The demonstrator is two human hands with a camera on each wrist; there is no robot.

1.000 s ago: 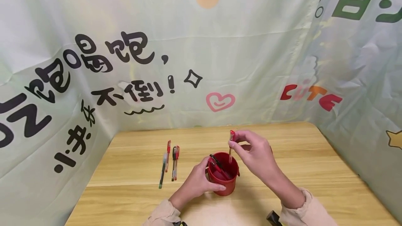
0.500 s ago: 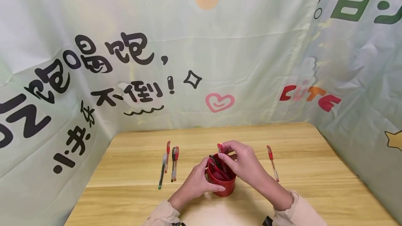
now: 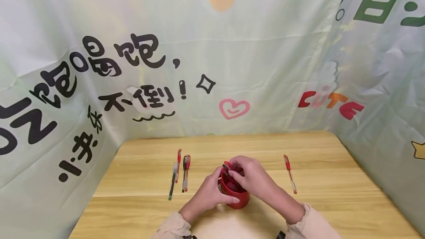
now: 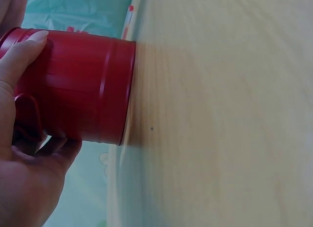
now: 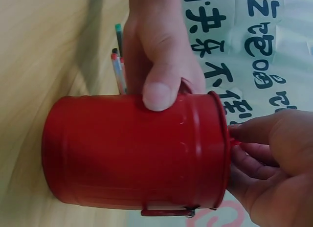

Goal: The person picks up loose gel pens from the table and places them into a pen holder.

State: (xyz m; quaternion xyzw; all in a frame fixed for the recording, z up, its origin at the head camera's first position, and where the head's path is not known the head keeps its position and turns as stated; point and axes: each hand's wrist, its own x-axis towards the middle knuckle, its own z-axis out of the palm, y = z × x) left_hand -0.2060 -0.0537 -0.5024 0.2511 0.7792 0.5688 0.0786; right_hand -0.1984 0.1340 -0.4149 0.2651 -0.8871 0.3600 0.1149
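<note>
A small red metal pail [image 3: 241, 200] stands upright on the table. My left hand [image 3: 206, 194] grips its left side, thumb across the front; the left wrist view shows the thumb and fingers around the pail [image 4: 78, 85]. Over the mouth, my right hand [image 3: 255, 176] pinches a red-capped pen [image 3: 227, 163] by its cap end, the rest down inside the pail. In the right wrist view, only a bit of red shows at the right hand's [image 5: 279, 163] fingertips, beyond the rim. Other pens lean inside, mostly hidden by that hand.
Left of the pail lie several pens: a green-tipped pen [image 3: 172, 183], a black-capped pen [image 3: 184, 172] and red-capped ones [image 3: 178, 165]. Another red-capped pen [image 3: 290, 174] lies to the right. A printed cloth [image 3: 186, 121] hangs behind the wooden table [image 3: 335, 194].
My right hand has moved left and down, lowering the red-capped pen into the pail. Its arm no longer covers the pen lying on the right. My left hand keeps its grip.
</note>
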